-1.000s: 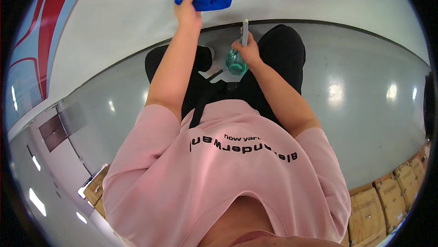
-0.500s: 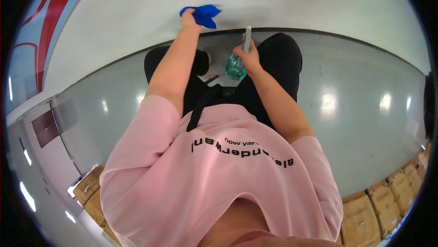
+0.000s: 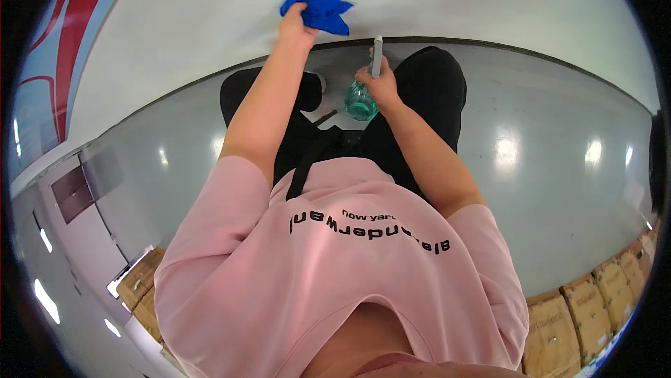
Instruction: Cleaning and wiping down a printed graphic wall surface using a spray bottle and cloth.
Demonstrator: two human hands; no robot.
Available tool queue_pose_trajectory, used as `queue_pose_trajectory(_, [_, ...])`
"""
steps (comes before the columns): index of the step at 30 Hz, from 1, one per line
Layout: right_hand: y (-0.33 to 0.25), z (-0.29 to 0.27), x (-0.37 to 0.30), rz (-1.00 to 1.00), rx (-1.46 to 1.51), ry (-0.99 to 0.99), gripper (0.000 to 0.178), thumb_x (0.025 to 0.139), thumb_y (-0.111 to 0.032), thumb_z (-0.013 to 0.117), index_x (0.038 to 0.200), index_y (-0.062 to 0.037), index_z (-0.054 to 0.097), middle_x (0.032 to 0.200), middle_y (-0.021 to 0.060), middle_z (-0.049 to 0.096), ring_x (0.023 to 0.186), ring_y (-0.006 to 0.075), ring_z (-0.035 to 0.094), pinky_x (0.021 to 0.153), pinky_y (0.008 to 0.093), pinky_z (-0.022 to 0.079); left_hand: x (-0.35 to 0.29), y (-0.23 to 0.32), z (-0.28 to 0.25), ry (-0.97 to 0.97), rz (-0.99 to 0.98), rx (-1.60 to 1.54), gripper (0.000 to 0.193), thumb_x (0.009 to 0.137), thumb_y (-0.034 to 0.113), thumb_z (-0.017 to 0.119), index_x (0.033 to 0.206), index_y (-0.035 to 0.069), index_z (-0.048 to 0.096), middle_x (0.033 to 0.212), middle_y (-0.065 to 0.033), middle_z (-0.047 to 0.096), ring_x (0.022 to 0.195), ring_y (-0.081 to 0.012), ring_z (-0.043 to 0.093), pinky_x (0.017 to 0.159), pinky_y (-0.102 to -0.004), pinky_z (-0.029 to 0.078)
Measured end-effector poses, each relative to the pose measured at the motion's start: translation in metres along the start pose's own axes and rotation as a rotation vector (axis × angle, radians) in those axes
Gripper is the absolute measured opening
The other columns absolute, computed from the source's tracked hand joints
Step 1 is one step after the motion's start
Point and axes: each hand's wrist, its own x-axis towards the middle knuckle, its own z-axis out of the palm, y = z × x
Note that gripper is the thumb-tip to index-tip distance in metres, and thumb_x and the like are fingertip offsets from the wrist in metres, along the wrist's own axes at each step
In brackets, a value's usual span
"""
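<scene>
My left hand point(image 3: 298, 26) is closed on a bright blue cloth point(image 3: 326, 12), which lies against the white wall point(image 3: 447, 1) in front of me. The cloth's free part spreads to the right of my fingers. Between my knees, my right hand point(image 3: 381, 82) grips a spray bottle point(image 3: 361, 103) by its neck. This bottle has a clear green body and a grey spray head that points up toward the wall. Some of the right fingers are hidden behind the spray head.
A dark strip point(image 3: 482, 42) runs along the foot of the wall, above the shiny grey floor point(image 3: 545, 168). Cardboard boxes point(image 3: 552, 336) line the lower right, and more boxes point(image 3: 136, 281) stand at lower left. Red and blue graphics point(image 3: 73, 35) cover the wall's left part.
My left hand has moved slightly up and to the right with the cloth along the wall, and the cloth is spread wider. My right hand and the spray bottle have hardly moved.
</scene>
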Motion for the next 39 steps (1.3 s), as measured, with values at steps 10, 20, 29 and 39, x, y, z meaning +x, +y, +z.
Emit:
queue_pose_trajectory(10, [-0.018,0.0,-0.008,0.07,0.039,-0.005,0.074,0.069,-0.009,0.069,0.134,-0.0031,0.036,0.098,0.0087,0.059,0.088,0.0177,0.058,0.08,0.0313,0.046,-0.058,-0.018,0.079,-0.274,-0.193,-0.288,0.017,0.084,0.002,0.046,0.1,0.001,0.049,0.101,-0.012,0.057,0.094,-0.027,0.058,0.086,-0.0447,0.048])
queue_pose_trajectory(20, [-0.025,0.004,-0.008,0.042,0.046,-0.003,0.075,0.065,-0.011,0.07,0.133,-0.0023,0.038,0.094,0.0109,0.061,0.087,0.0197,0.059,0.08,0.0321,0.046,-0.036,-0.048,0.082,-0.247,0.026,-0.086,0.024,0.078,-0.006,0.056,0.099,0.004,0.054,0.097,-0.0093,0.059,0.089,-0.0246,0.06,0.078,-0.0392,0.052])
queue_pose_trajectory(29, [-0.027,0.003,-0.011,-0.021,0.043,0.068,0.078,0.063,-0.014,0.071,0.133,-0.0028,0.038,0.108,0.0161,0.059,0.092,0.0237,0.06,0.082,0.0329,0.046,0.057,-0.073,0.013,-0.116,0.06,0.441,0.029,0.075,0.0,0.061,0.102,-0.002,0.052,0.098,-0.0151,0.058,0.088,-0.0272,0.059,0.076,-0.0403,0.05])
queue_pose_trajectory(39, [-0.043,-0.005,-0.032,-0.22,0.051,0.079,0.08,0.068,-0.011,0.071,0.136,-0.0077,0.03,0.088,0.0058,0.058,0.084,0.0158,0.058,0.078,0.0299,0.047,-0.108,-0.031,-0.053,-0.7,0.196,0.829,0.09,0.066,-0.011,0.053,0.145,0.017,0.018,0.13,-0.0134,0.042,0.115,-0.0231,0.046,0.097,-0.033,0.037])
